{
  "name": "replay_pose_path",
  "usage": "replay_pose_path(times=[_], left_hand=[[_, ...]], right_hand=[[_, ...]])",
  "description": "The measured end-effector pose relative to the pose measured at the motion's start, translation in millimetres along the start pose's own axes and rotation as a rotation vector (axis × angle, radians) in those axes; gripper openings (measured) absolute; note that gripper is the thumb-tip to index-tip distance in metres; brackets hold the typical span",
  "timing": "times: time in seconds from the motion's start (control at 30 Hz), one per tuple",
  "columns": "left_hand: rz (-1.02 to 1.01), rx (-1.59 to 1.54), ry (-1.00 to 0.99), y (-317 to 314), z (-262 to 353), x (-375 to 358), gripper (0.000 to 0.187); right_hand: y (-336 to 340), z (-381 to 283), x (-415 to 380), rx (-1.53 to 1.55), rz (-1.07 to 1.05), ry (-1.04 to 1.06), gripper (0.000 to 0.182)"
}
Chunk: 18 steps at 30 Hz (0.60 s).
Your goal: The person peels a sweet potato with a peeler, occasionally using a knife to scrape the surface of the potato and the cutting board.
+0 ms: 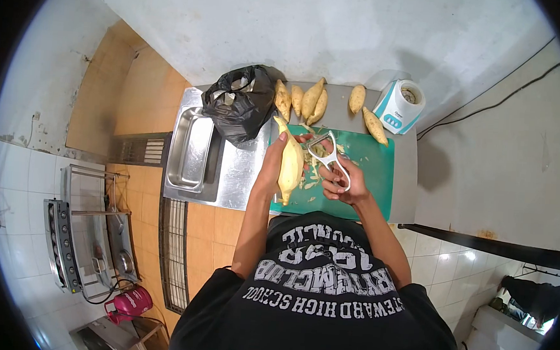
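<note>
A pale yellow, largely peeled sweet potato (290,169) is gripped in my left hand (276,150), its long axis pointing toward me. My right hand (346,179) is closed around the white handle of a Y-shaped peeler (330,154). The peeler's blade end is just right of the sweet potato, apart from it. Beneath both hands lies a green cutting board (372,181), scattered with peel scraps (315,174). Part of my left hand's fingers are hidden behind the sweet potato.
Several unpeeled sweet potatoes (310,100) lie behind the board, with one (375,125) on its back right corner. A black plastic bag (240,105) stands left of them, beside a steel sink (188,150). At the back right is a white and teal blender base (399,106).
</note>
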<state>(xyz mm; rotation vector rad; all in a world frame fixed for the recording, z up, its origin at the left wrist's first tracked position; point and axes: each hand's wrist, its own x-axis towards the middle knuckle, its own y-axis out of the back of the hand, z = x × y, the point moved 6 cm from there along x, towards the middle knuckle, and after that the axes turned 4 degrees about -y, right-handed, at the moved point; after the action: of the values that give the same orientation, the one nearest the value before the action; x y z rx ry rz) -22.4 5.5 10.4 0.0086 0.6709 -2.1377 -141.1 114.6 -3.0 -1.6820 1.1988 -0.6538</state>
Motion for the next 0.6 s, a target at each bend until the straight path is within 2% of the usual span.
replay_pose_path(times=[0.07, 0.1, 0.13, 0.17, 0.2, 0.23, 0.3, 0.33, 0.4, 0.43, 0.5, 0.6], left_hand=[[0.032, -0.062, -0.041, -2, -1, 3, 0.063], [0.138, -0.149, -0.025, 2, -4, 6, 0.063], [0.243, -0.235, -0.009, 9, -7, 8, 0.062], [0.245, -0.231, -0.008, 12, -9, 11, 0.062], [0.263, -0.175, -0.031, 18, -10, 15, 0.062], [0.279, -0.121, -0.053, 23, -13, 20, 0.061], [0.307, -0.167, -0.096, 27, -18, 30, 0.059], [0.354, -0.214, -0.114, 28, -16, 31, 0.057], [0.521, -0.335, -0.117, 30, -14, 30, 0.056], [0.523, -0.338, -0.120, 32, -13, 33, 0.056], [0.601, -0.400, -0.108, 44, -16, 31, 0.061], [0.641, -0.438, -0.112, 54, -19, 27, 0.066]], right_hand=[[-5, -3, -1, -0.057, 0.107, 0.030, 0.052], [-11, -4, 2, -0.054, 0.104, 0.027, 0.052], [-11, -12, 4, -0.437, 0.284, 0.073, 0.050], [-16, -22, 5, -0.820, 0.462, 0.121, 0.047], [-45, -36, 6, -1.103, 0.537, 0.218, 0.043], [-56, -39, 9, -1.100, 0.539, 0.221, 0.043], [-70, -35, 15, -1.612, 0.519, 0.071, 0.043], [-65, -30, 18, -1.611, 0.521, 0.073, 0.043], [-75, -29, 18, -1.769, 0.505, 0.454, 0.046], [-76, -28, 16, -1.772, 0.501, 0.453, 0.046], [-69, -17, 11, -1.787, 0.564, 0.180, 0.046], [-67, -6, 4, -1.872, 0.556, 0.081, 0.046]])
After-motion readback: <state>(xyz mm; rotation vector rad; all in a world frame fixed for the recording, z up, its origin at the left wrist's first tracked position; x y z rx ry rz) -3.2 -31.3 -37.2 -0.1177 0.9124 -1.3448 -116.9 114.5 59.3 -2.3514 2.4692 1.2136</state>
